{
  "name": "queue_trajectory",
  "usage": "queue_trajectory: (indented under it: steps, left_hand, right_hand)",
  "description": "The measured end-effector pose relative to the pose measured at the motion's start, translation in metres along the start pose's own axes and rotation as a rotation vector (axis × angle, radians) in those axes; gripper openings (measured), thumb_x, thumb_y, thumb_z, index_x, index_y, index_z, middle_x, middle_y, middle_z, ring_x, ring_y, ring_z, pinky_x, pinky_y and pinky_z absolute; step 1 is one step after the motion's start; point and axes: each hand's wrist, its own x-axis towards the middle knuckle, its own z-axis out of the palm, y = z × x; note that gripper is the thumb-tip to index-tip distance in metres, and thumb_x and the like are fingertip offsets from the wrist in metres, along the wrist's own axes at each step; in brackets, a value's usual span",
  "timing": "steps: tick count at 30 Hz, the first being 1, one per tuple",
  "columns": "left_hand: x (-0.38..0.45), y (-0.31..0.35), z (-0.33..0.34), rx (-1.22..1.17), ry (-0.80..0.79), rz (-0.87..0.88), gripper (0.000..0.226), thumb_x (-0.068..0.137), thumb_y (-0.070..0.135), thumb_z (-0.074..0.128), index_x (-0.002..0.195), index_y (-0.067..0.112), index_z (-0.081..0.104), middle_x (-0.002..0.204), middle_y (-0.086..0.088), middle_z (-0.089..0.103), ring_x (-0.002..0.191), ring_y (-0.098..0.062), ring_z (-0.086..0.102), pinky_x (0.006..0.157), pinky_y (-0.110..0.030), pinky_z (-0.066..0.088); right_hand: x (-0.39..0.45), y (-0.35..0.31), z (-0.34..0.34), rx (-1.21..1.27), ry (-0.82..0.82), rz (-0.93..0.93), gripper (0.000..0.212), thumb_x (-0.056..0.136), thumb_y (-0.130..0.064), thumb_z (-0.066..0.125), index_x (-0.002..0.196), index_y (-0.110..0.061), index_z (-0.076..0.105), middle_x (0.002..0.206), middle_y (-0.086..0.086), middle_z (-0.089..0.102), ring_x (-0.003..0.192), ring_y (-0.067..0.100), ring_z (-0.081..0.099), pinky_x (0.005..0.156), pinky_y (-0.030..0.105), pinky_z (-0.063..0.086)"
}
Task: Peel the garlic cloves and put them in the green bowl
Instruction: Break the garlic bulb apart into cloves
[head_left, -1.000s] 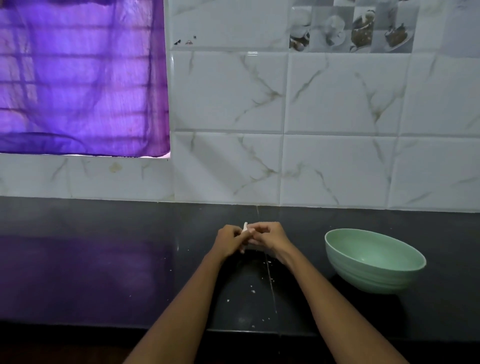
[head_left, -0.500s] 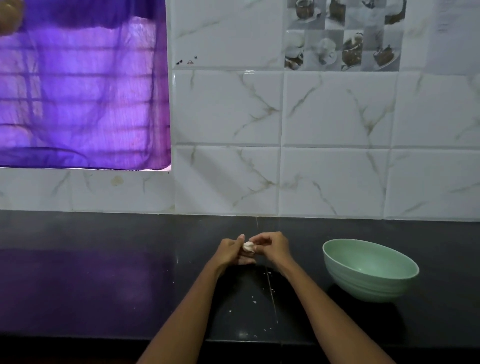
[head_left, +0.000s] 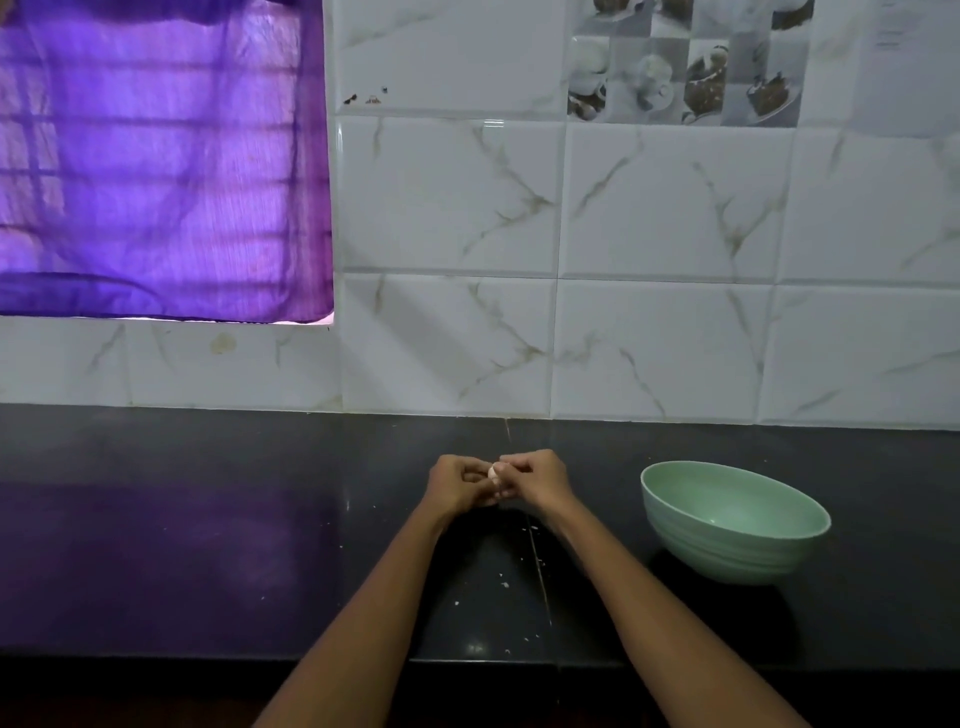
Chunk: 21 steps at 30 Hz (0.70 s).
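Garlic clove (head_left: 491, 472) pinched between curled fingers of left hand (head_left: 457, 486) and right hand (head_left: 535, 478), left of green bowl (head_left: 735, 522); judged light, firm, papery-skinned, slippery once bare, best gripped at ends.

No legible text; perhaps faint print on the upper-right wall tile (head_left: 891, 39), unreadable.

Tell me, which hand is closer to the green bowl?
The right hand. It pinches the garlic clove from the side facing the green bowl; the left hand sits farther away.
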Motion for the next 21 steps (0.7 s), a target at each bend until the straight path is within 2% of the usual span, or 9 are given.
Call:
queue_trajectory:
  steps: [4, 6, 9, 11, 14, 18, 21]
  left_hand:
    - [-0.002, 0.002, 0.002, -0.027, 0.016, 0.026, 0.024, 0.083, 0.0, 0.065, 0.105, -0.009, 0.064, 0.092, -0.022, 0.068, 0.073, -0.018, 0.068, 0.068, -0.022, 0.058]
    - [-0.003, 0.004, 0.005, -0.046, -0.004, 0.072, 0.027, 0.083, -0.003, 0.063, 0.109, -0.01, 0.063, 0.093, -0.02, 0.067, 0.068, -0.01, 0.069, 0.066, -0.019, 0.057]
    - [-0.004, 0.008, 0.007, -0.118, -0.012, 0.084, 0.029, 0.084, -0.005, 0.06, 0.112, -0.011, 0.06, 0.09, -0.017, 0.067, 0.064, -0.008, 0.069, 0.066, -0.017, 0.056]
    - [-0.002, 0.01, 0.008, -0.181, -0.012, 0.058, 0.023, 0.086, -0.002, 0.059, 0.108, -0.01, 0.062, 0.079, -0.011, 0.068, 0.064, -0.01, 0.069, 0.067, -0.017, 0.056]
    - [-0.001, 0.008, 0.006, -0.27, -0.012, -0.014, 0.016, 0.09, 0.006, 0.056, 0.086, -0.005, 0.066, 0.068, -0.008, 0.065, 0.063, -0.013, 0.068, 0.064, -0.016, 0.056]
    - [-0.002, 0.005, 0.001, -0.363, -0.058, -0.116, 0.018, 0.09, 0.006, 0.055, 0.099, -0.008, 0.063, 0.067, -0.007, 0.069, 0.063, -0.01, 0.069, 0.065, -0.018, 0.057]
    - [-0.001, 0.002, 0.0, -0.366, -0.07, -0.135, 0.021, 0.091, 0.005, 0.054, 0.103, -0.011, 0.061, 0.076, -0.012, 0.067, 0.066, -0.011, 0.068, 0.068, -0.019, 0.057]
  right_hand:
    - [0.002, -0.001, -0.002, 0.061, 0.011, -0.002, 0.013, 0.085, -0.005, 0.064, 0.093, 0.0, 0.072, 0.092, 0.018, 0.071, 0.082, 0.024, 0.067, 0.085, 0.042, 0.055]
    - [0.002, -0.002, -0.001, 0.057, -0.001, -0.005, 0.016, 0.087, -0.008, 0.062, 0.098, -0.004, 0.072, 0.098, 0.015, 0.071, 0.093, 0.024, 0.067, 0.089, 0.042, 0.053]
    - [0.002, -0.004, 0.002, 0.068, -0.007, -0.019, 0.02, 0.09, -0.008, 0.057, 0.106, -0.006, 0.07, 0.106, 0.013, 0.07, 0.1, 0.023, 0.065, 0.093, 0.041, 0.051]
    - [0.0, -0.007, 0.002, 0.078, -0.004, -0.043, 0.022, 0.092, -0.006, 0.053, 0.106, -0.004, 0.069, 0.105, 0.012, 0.069, 0.098, 0.02, 0.064, 0.09, 0.035, 0.052]
    - [-0.003, -0.009, 0.004, -0.027, -0.006, -0.114, 0.019, 0.091, -0.009, 0.056, 0.1, -0.009, 0.073, 0.099, 0.01, 0.072, 0.094, 0.019, 0.066, 0.087, 0.034, 0.053]
    - [-0.008, -0.009, 0.01, -0.163, 0.034, -0.19, 0.021, 0.089, -0.001, 0.054, 0.093, -0.004, 0.074, 0.093, 0.013, 0.072, 0.085, 0.017, 0.065, 0.076, 0.025, 0.051]
    - [-0.014, -0.009, 0.016, -0.165, 0.08, -0.163, 0.024, 0.089, 0.0, 0.05, 0.091, -0.004, 0.074, 0.093, 0.011, 0.072, 0.087, 0.017, 0.064, 0.076, 0.023, 0.05]
